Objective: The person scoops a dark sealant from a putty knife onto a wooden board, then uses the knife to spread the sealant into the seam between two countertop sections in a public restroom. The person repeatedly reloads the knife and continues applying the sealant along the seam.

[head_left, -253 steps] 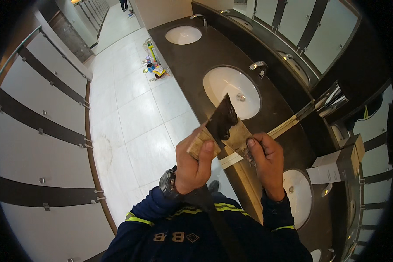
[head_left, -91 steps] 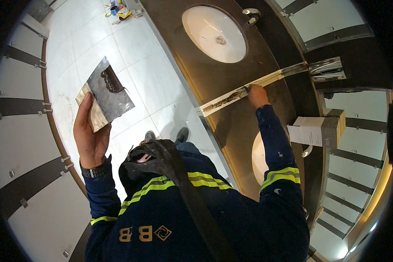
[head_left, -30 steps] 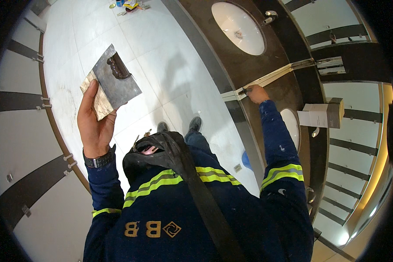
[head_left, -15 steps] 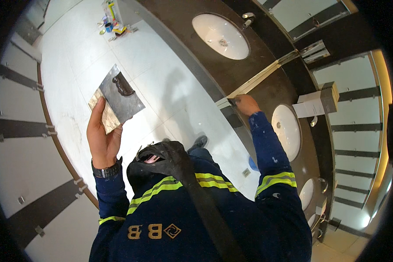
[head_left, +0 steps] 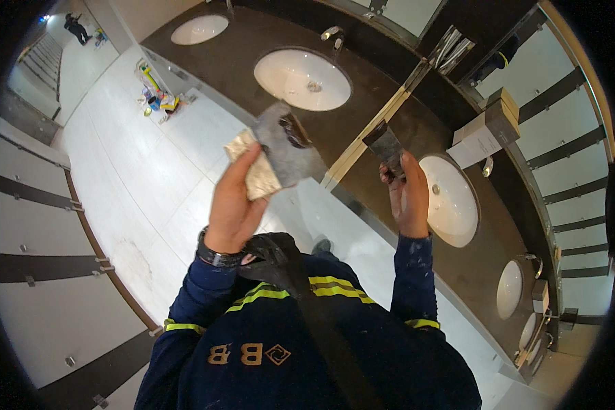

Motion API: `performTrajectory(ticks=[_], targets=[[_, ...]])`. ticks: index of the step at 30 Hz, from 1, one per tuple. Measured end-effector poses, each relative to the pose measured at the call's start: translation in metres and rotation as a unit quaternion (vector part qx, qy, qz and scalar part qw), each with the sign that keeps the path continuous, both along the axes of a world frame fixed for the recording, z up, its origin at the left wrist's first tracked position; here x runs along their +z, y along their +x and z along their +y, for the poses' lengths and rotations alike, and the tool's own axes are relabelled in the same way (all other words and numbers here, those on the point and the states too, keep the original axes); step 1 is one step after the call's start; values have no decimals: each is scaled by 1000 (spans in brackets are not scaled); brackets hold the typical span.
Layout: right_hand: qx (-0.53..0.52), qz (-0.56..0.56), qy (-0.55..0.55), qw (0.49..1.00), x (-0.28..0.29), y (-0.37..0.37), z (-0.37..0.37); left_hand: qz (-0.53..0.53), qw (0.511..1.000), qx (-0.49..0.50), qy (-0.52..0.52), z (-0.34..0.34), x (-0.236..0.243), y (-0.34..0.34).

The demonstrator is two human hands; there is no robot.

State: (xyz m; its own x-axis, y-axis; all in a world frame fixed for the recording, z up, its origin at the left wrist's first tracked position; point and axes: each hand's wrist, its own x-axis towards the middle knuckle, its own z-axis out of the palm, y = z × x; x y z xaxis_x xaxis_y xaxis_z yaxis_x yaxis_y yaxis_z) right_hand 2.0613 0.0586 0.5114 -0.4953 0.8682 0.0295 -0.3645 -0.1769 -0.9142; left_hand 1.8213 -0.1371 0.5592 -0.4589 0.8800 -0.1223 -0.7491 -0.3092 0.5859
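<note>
My left hand (head_left: 231, 213) grips a flat grey metal plate (head_left: 280, 156) by its edge, which is wrapped in pale tape. A dark brown paste (head_left: 294, 131) lies on the plate's far part, with a smaller smear nearer the fingers. In my right hand (head_left: 413, 199) is a small dark flat scraper (head_left: 384, 145), held up over the brown countertop (head_left: 362, 160). Pale masking tape (head_left: 370, 128) runs across the counter in two strips along a seam, just left of the scraper. Dark stains mark my right fingertips. The scraper does not appear to touch the counter.
Several white oval sinks are set in the counter, one (head_left: 301, 76) beyond the tape, another (head_left: 449, 199) beside my right hand. A cardboard box (head_left: 484, 131) stands by the mirror. Cans and tools (head_left: 158, 101) sit on the white floor; cubicle doors (head_left: 34, 225) line the left.
The right hand has lifted off the tape at the counter's front edge, turning the scraper upward. My left hand and the plate have moved right, closer to the counter. The view has shifted too.
</note>
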Motion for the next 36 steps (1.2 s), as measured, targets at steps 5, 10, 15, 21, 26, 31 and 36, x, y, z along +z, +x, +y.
performTrajectory(ticks=[5,10,15,21,26,31,36], targets=[[-96,34,85,991,47,-23,-25,28,998,-49,-5,57,18,39],[-141,-98,348,922,44,-15,-15,-41,995,-85,13,95,33,70],[-124,-115,507,845,59,-10,16,25,997,-65,-37,105,35,79],[-102,-160,547,815,60,-11,44,41,995,-72,-57,113,36,79],[-92,-235,551,795,58,-29,45,43,996,-77,-25,115,34,57],[-56,-421,475,771,51,-28,37,21,992,-88,82,103,37,-14],[-59,-483,441,754,157,-78,-47,22,996,-53,68,86,4,-157]])
